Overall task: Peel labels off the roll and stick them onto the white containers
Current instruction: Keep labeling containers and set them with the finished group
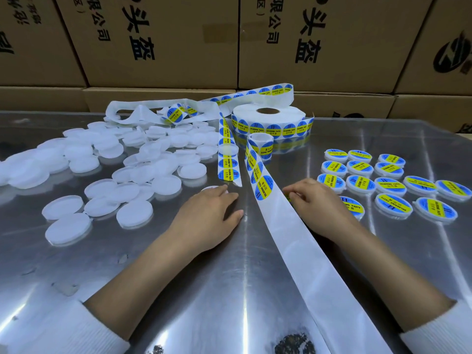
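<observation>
A: Where are the hands?
B: The left hand (213,213) lies flat on the shiny surface (229,290), fingers straight, fingertips touching a white container (210,188) at its twelve o'clock. The right hand (315,203) has its fingers curled at the edge of the backing strip (286,238); a bit of yellow shows at the fingertips, though whether it pinches a label I cannot tell.
A: And the roll?
B: The label roll (268,121) sits at twelve o'clock, near the cardboard boxes (319,42). Unlabelled containers (122,159) are heaped at ten o'clock; labelled containers (383,180) stand in rows at two o'clock, just beside the right hand.
</observation>
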